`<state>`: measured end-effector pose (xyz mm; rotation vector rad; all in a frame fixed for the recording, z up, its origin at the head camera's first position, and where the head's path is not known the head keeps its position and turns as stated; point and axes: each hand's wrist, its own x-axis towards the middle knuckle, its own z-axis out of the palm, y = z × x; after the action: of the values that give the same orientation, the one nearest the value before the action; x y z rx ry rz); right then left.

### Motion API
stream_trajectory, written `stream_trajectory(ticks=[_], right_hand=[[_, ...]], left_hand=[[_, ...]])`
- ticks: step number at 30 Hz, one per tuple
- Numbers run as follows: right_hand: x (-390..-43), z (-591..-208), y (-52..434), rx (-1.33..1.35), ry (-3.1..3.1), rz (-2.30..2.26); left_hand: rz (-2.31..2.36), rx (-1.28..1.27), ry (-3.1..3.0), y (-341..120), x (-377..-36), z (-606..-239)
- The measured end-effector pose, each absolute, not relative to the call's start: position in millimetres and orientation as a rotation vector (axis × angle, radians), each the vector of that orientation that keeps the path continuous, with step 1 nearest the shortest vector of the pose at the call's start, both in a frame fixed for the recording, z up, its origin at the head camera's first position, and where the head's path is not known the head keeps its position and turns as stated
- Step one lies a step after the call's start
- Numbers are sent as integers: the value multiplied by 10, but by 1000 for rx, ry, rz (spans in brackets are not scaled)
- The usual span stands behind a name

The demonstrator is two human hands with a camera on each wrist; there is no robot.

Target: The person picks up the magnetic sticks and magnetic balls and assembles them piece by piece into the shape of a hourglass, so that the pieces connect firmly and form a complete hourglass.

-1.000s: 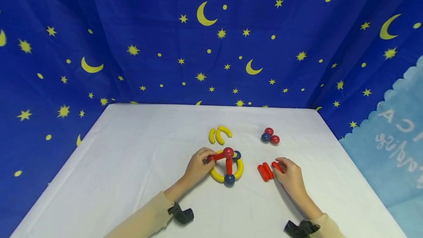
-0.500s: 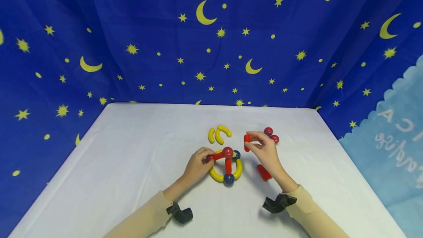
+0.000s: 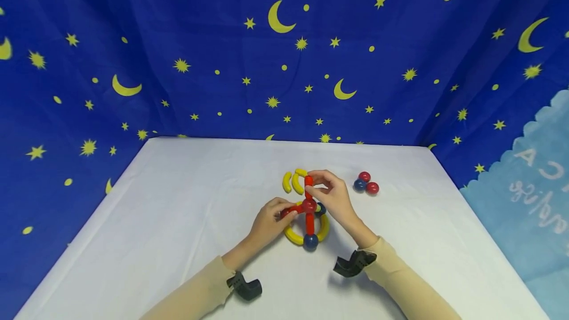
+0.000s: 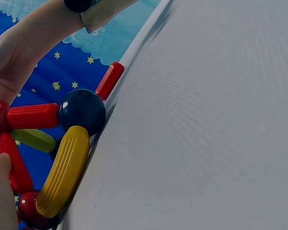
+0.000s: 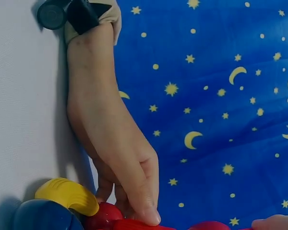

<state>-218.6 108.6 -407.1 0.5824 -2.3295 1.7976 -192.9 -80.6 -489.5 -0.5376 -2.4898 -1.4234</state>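
Note:
A magnetic stick-and-ball structure stands mid-table. Its base is a ring of curved yellow rods joined by balls, including a dark blue ball at the front. Straight red rods lean up from it to a red top ball. My left hand pinches the left leaning rod between thumb and fingers; its thumb shows against that rod in the left wrist view. My right hand pinches another straight red rod, upright with its lower end right at the top ball.
Behind the structure lie several loose curved yellow rods. Two red balls and a blue ball sit together at the back right. A loose red rod lies beyond the structure in the left wrist view. A starry curtain borders the table.
My right hand has picked up a red rod from the loose ones at right and carried it left, over the top ball. My left hand keeps holding the structure, its fingers slightly further along the rod.

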Motion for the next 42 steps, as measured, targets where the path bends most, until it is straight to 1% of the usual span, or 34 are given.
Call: stream_trajectory(ticks=[5,10,14,20,27,31,35,39,42], right_hand=[[-2178,-4074,1105,557,-2355,1793],[-2140,-4096,1227,464,-2405,1730],[-2085,-4212,1460,436,-2382,1609],[-1955,-4473,1916,420,-2353,1308],[-1762,-4659,2241,284,-2627,1122],[-1760,-4691,2253,247,-2737,1023],[-1832,-4653,2248,237,-2723,1007],[-1914,-4532,2174,261,-2607,1173],[-1944,-4374,2014,277,-2492,1354]], left_hand=[[-1420,-527,-2480,-790,-1947,-4882],[-1431,-506,-2502,-790,-1945,-4889],[-1434,-510,-2509,-789,-1935,-4898],[-1397,-540,-2486,-788,-1913,-4892],[-1408,-520,-2508,-778,-1921,-4881],[-1400,-508,-2509,-781,-1931,-4881],[-1411,-497,-2517,-778,-1933,-4884],[-1419,-503,-2515,-772,-1926,-4894],[-1429,-508,-2503,-763,-1914,-4886]])
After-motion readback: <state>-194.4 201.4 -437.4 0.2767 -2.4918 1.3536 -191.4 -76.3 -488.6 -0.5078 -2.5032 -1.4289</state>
